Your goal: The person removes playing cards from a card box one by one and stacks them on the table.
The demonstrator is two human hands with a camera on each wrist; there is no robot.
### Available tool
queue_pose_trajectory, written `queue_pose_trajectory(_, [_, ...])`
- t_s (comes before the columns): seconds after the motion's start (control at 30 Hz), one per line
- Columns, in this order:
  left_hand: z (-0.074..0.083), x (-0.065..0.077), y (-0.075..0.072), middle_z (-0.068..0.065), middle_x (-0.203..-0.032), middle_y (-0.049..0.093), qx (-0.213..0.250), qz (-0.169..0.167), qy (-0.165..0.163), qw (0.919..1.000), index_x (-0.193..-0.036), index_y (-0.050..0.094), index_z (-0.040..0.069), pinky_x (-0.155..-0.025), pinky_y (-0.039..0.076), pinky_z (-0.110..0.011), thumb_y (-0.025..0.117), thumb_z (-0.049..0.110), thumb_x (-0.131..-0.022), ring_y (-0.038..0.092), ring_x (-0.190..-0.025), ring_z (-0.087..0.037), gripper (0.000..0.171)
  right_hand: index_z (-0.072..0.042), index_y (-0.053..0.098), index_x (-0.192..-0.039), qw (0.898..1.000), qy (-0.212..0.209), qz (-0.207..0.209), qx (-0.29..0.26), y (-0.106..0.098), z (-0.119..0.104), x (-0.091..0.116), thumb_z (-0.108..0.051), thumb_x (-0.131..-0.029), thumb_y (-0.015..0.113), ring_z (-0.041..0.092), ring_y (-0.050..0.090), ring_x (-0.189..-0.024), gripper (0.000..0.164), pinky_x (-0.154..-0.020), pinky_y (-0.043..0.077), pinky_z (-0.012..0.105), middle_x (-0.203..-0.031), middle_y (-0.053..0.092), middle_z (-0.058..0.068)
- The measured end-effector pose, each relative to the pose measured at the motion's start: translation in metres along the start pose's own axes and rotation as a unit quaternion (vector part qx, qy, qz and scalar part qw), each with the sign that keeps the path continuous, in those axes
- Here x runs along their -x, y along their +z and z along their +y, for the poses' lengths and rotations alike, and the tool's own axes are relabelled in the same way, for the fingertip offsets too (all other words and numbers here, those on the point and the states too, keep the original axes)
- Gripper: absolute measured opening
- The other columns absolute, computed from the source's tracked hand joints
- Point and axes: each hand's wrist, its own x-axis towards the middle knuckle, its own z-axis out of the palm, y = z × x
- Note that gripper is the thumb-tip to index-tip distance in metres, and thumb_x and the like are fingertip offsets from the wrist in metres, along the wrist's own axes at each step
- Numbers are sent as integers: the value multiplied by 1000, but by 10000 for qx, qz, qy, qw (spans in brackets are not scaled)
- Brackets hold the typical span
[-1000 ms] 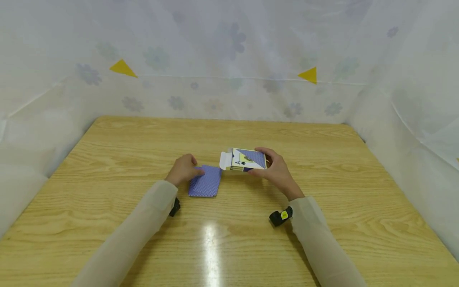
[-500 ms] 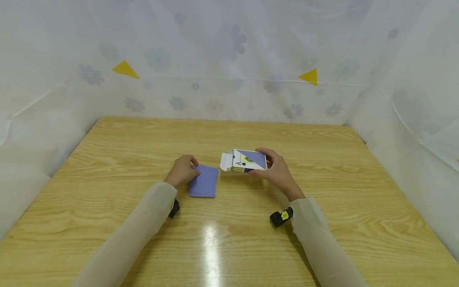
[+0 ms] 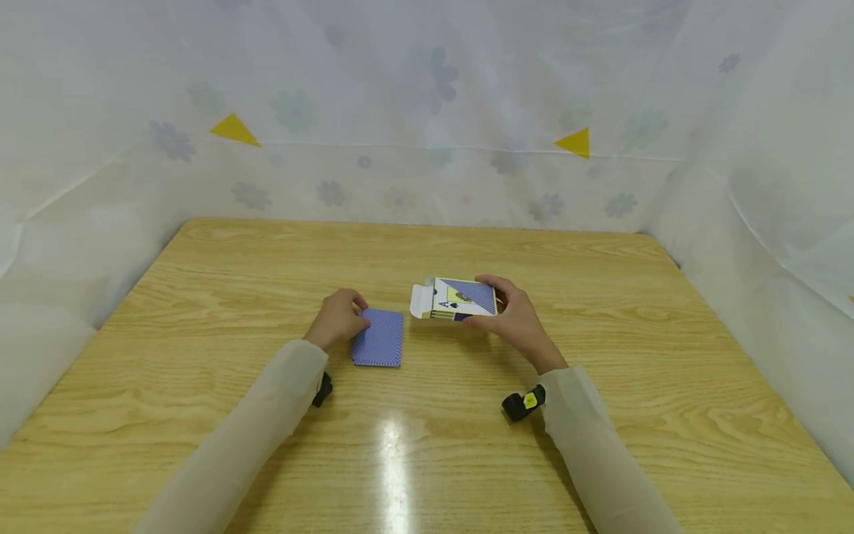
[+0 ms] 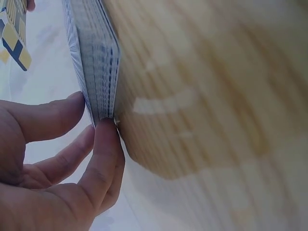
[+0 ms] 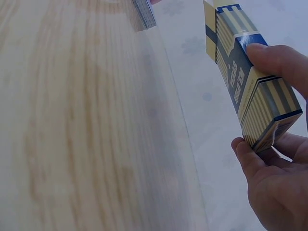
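Note:
A squared deck of playing cards (image 3: 380, 341) with blue patterned backs lies on the wooden table. My left hand (image 3: 336, 319) grips its left far corner, thumb on the top card and fingertips against the edge. Seen side-on in the left wrist view, the deck (image 4: 98, 62) shows its layered edges between the thumb and fingers of that hand (image 4: 62, 159). To the right, my right hand (image 3: 510, 315) holds a card box (image 3: 463, 297) above the table between thumb and fingers. The box's white flap (image 3: 420, 300) hangs out towards the deck. Its inside cannot be seen.
The wooden table (image 3: 427, 460) extends around both hands. White flower-patterned sheeting (image 3: 400, 96) rises behind it and at both sides, with yellow triangles (image 3: 236, 130) on the back sheet. Each wrist bears a black camera, such as the right one (image 3: 520, 404).
Cards that stuck out on the deck's right side have slid left, and the stack is now even. My left hand shifted very slightly left. The right hand and box stayed nearly still.

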Motion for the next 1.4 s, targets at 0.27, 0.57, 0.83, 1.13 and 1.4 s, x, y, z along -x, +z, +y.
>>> queue_pose_trajectory(0.27, [1, -1, -4, -24, -110, 60, -25, -82, -140, 9999, -116, 54, -9, -72, 48, -33, 61, 10, -90, 57, -90, -28, 33, -10, 41, -142, 10000, -6, 8, 19, 1, -1, 0, -7, -77, 78, 29, 50, -119, 75, -85, 49, 22, -139, 43, 14])
queue_pose_trajectory(0.57, [10, -1, -13, -20, -109, 57, 222, -149, -173, 9995, -122, 47, -7, -70, 45, -30, 51, 18, -95, 54, -85, -23, 37, -8, 41, -141, 10000, -40, 13, 68, 1, -1, -1, -6, -77, 78, 28, 48, -121, 74, -89, 47, 23, -140, 42, 13])
queue_pose_trajectory(0.83, [26, -2, -17, -21, -113, 59, 225, -124, 30, 9997, -124, 47, -6, -73, 48, -32, 51, 17, -96, 58, -89, -25, 36, -9, 43, -140, 9999, -19, 12, 118, 3, 1, -3, -8, -76, 79, 28, 48, -121, 73, -95, 46, 35, -141, 42, 11])
queue_pose_trajectory(1.13, [45, -3, -12, -17, -103, 60, 364, -114, 305, 9988, -122, 49, -5, -68, 45, -29, 50, 15, -96, 56, -81, -20, 33, -5, 42, -141, 10000, -31, -14, 69, 7, 3, -5, -6, -76, 78, 28, 48, -120, 74, -93, 47, 31, -140, 42, 13])
queue_pose_trajectory(1.4, [62, 1, -3, -17, -103, 61, 677, 81, 608, 9958, -118, 54, -3, -71, 48, -31, 50, 13, -93, 58, -87, -24, 30, -5, 42, -140, 9999, -71, -60, -38, 9, 3, -5, -4, -76, 78, 28, 50, -118, 74, -88, 49, 25, -137, 44, 13])
